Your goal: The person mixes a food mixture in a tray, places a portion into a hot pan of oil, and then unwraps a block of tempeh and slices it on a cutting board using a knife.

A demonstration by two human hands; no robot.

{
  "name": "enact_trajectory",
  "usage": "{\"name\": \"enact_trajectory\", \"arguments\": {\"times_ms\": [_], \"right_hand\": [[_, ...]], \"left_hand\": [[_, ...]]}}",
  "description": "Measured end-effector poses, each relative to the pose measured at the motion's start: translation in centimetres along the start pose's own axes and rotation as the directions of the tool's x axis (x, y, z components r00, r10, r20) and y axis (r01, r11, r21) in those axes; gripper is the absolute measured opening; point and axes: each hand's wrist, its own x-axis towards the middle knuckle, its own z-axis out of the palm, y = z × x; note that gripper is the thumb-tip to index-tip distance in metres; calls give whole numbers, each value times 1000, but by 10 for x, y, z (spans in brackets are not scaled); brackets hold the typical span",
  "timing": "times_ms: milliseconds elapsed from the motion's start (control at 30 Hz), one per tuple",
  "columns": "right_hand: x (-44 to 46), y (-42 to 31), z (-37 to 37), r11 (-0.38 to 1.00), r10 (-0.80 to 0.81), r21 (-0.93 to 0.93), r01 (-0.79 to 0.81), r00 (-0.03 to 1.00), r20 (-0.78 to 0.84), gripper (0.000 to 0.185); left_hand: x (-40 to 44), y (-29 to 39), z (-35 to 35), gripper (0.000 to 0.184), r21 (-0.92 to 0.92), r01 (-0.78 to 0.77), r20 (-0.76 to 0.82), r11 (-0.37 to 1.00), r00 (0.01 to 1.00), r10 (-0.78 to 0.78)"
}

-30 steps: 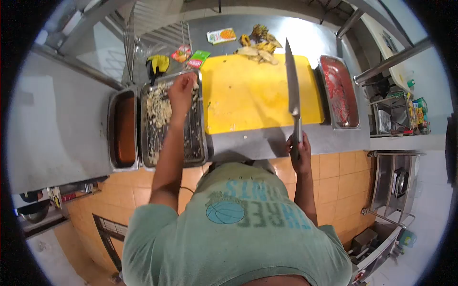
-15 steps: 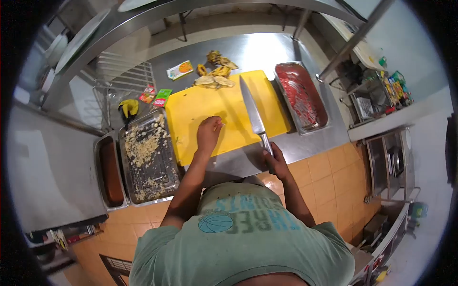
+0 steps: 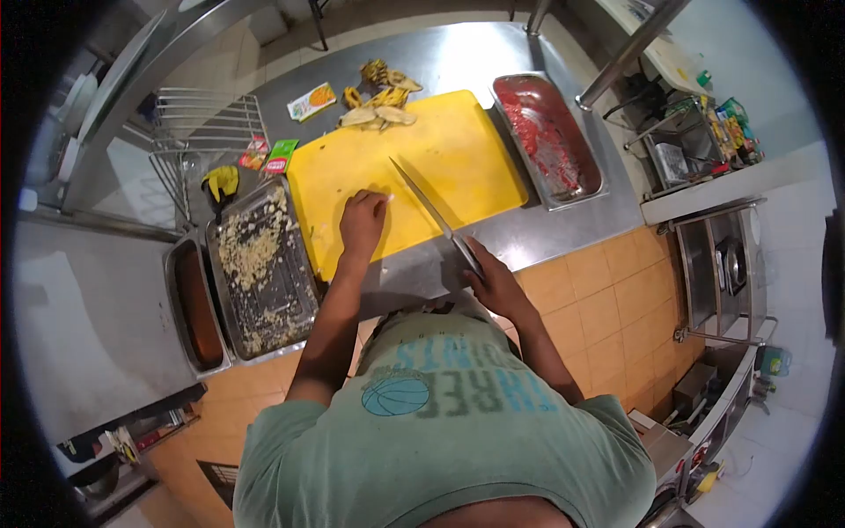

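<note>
My right hand [image 3: 495, 280] is wrapped round the handle of a long kitchen knife [image 3: 429, 206]. The blade slants across the yellow cutting board [image 3: 458, 132], its tip pointing up and left, apart from my left hand. Over the board's near left part, my left hand [image 3: 363, 222] has its fingers curled together. A tiny pale bit shows at its fingertips, too small to name. Banana peels [image 3: 378, 116] lie at the board's far edge.
Left of the board, a metal tray [image 3: 264, 273] holds pale crumbly bits, beside a narrow pan [image 3: 195, 308] with reddish-brown contents. A red-smeared steel pan [image 3: 559, 145] stands right. Small packets [image 3: 282, 157] and a wire rack [image 3: 207, 123] sit at the back left.
The knife's tip has swung left toward my left hand, and the blade now shows more edge-on. My left hand keeps its curled shape over the board. The whole view has shifted slightly.
</note>
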Motion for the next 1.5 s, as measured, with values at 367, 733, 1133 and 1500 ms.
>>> {"name": "enact_trajectory", "arguments": {"times_ms": [367,733,1133,1500], "right_hand": [[-16,-41,1,971,131,-221,-94,979,156,69],[-23,-60,4,878,228,-456,-146,965,128,64],[16,-37,26,973,107,-214,-84,989,100,77],[3,-49,4,949,171,-291,-117,971,166,70]], "left_hand": [[-1,-5,8,10,7,61,11,998,998,-61],[3,3,5,12,58,154,60,986,986,-157],[2,0,7,9,16,129,26,992,991,-129],[0,4,7,10,18,145,-12,989,989,-145]]}}
